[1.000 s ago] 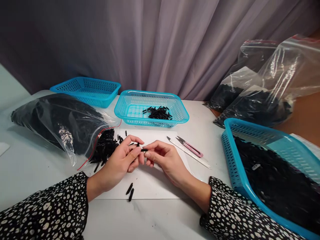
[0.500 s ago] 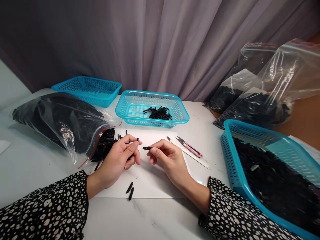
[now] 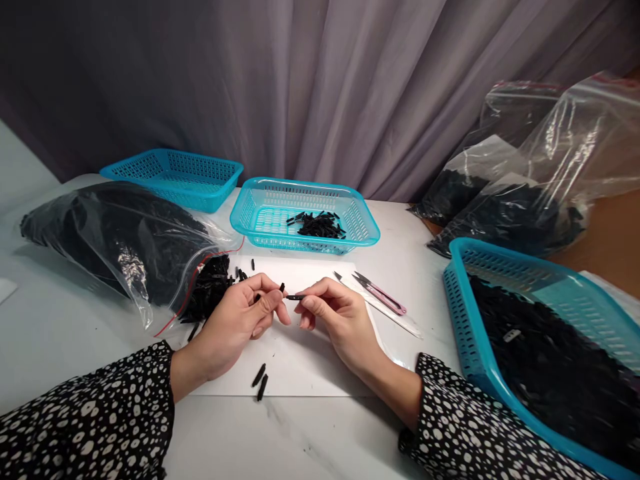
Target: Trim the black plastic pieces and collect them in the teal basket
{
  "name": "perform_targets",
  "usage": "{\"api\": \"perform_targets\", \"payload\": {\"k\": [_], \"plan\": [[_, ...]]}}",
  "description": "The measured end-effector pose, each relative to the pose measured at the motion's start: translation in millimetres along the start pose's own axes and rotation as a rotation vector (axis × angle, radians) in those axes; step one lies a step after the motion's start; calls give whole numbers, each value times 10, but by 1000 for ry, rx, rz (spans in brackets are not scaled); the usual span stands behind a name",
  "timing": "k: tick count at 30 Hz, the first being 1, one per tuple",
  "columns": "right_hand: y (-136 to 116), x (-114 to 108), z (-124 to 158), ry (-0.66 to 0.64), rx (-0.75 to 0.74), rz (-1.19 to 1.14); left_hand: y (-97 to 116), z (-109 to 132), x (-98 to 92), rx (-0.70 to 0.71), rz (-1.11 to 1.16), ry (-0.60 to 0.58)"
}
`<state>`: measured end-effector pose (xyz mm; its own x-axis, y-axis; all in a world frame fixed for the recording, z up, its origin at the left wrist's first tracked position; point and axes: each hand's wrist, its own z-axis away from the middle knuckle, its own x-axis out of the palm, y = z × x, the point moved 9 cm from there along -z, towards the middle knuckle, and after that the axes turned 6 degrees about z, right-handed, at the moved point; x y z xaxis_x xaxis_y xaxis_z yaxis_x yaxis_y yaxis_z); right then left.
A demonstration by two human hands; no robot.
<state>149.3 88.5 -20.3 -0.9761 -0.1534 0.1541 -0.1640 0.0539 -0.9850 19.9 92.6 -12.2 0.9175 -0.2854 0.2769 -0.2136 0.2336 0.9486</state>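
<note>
My left hand [image 3: 245, 319] is closed in a pinch on a small black plastic piece [image 3: 281, 287] above a white paper sheet [image 3: 300, 363]. My right hand [image 3: 333, 319] pinches a thin black pin [image 3: 295, 297], its tip pointing at the left hand's piece. The two pieces are almost touching. Two loose black pieces [image 3: 260, 381] lie on the sheet below my hands. A pile of the same black pieces [image 3: 210, 293] spills from a clear bag [image 3: 120, 243] just left of my left hand.
A blue basket [image 3: 305, 217] holding some black pieces stands behind the sheet, another blue basket [image 3: 173, 177] at the back left. A big blue basket [image 3: 540, 347] full of black pieces sits right. Pink thread snips [image 3: 381, 295] lie beside my right hand. More bags [image 3: 515, 180] rest back right.
The hands came apart from their joined position, the right one drawing out the thin pin; now they have closed in again, bringing the pin tip up to the left hand's piece.
</note>
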Motion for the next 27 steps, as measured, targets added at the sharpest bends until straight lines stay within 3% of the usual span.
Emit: {"api": "perform_targets", "payload": {"k": [7,17,24,27], "plan": [[20,4,-3,-13,11,-4,-20,17,19,9,-55,-58],[10,81,10,-78,24,-72,33,24,-11,60,-209,-30],[27,-20,-28,6,93,-267,53,17,-36,72,-248,7],[-12,-19,-32,-25,52,-143,96,20,-13,106,-315,-7]]}}
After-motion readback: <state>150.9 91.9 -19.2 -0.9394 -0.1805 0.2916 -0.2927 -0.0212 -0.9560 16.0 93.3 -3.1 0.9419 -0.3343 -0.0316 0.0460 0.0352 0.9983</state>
